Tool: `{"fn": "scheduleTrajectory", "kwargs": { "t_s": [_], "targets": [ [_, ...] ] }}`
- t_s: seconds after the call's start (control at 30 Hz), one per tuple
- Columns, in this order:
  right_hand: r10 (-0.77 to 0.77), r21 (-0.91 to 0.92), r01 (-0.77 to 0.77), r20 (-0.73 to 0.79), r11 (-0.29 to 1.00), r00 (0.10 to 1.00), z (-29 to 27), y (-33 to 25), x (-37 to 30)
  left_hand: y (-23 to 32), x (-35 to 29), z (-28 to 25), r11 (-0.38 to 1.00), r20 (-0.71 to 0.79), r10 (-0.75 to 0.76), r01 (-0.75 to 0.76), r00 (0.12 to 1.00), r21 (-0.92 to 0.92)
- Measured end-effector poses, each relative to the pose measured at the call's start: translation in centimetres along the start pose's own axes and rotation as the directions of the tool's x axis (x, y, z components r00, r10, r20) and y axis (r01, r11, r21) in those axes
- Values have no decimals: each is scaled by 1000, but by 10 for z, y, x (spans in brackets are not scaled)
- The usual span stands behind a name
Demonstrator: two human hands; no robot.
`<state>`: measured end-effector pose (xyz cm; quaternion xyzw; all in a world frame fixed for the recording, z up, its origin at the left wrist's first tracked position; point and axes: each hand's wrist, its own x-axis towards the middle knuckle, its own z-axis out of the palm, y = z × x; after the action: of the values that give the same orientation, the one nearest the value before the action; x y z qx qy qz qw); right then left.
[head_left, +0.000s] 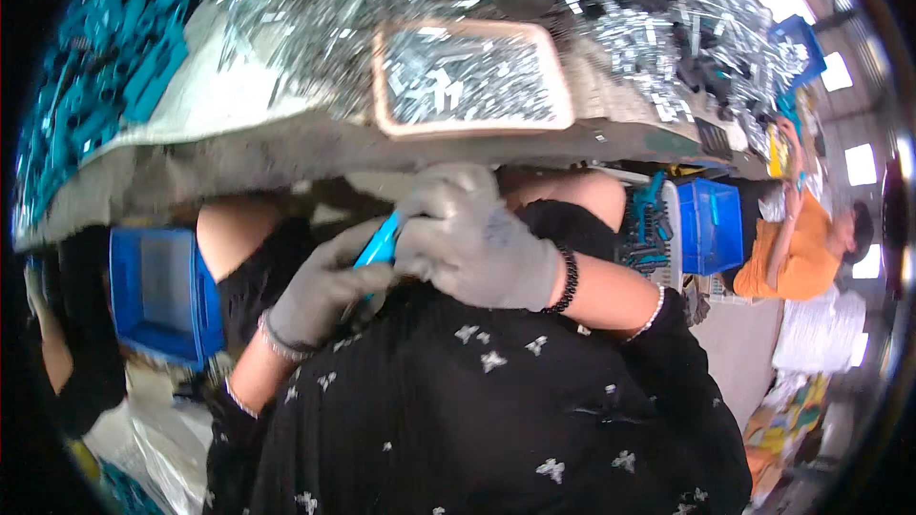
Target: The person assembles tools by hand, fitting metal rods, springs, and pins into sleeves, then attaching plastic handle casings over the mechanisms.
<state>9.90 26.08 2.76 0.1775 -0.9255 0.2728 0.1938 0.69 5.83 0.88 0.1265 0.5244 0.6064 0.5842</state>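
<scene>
Both of my hands wear grey work gloves and meet above my lap, just below the table edge. A bright blue elongated plastic piece [380, 242] slants between them, most of it hidden by fingers. My left hand [324, 291] is closed around its lower part. Pressed close against the upper part is my right hand [472, 238], its fingers curled over the piece. Whether the right hand also pinches some small part cannot be made out. On the table beyond, a pale pink tray [475, 128] holds many small shiny metal pieces.
Loose metal strips [315, 14] cover the table, with teal plastic parts [110, 57] heaped at left. Blue crates stand at left [200, 310] and right [711, 227]. Near the right crate are teal-and-black parts [649, 219]. A co-worker in orange [797, 248] sits far right.
</scene>
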Motion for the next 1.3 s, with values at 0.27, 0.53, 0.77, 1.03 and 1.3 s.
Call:
{"fn": "scheduleTrajectory", "kwargs": {
  "t_s": [0.27, 0.53, 0.77, 1.03, 1.3],
  "targets": [
    [244, 522, -396, 337, 756, 909, -2, 11, -18, 1, 0, 3, 986, 51, -36, 27, 998, 164],
    [233, 547, -300, 191, 782, 954, 3, 31, -37, -1, 17, 9, 966, 65, -173, 156, 983, 206],
    [371, 442, -470, 296, 764, 880, -19, 27, -35, 14, 21, 16, 834, 146, 10, -89, 989, 544],
    [228, 453, -312, 231, 835, 946, -36, 30, -25, 8, 16, 18, 946, 168, 115, -159, 979, 283],
    [12, 403, -134, 292, 905, 956, -47, 31, -23, 20, 16, 24, 819, 46, 159, -157, 986, 551]
  ]
}}
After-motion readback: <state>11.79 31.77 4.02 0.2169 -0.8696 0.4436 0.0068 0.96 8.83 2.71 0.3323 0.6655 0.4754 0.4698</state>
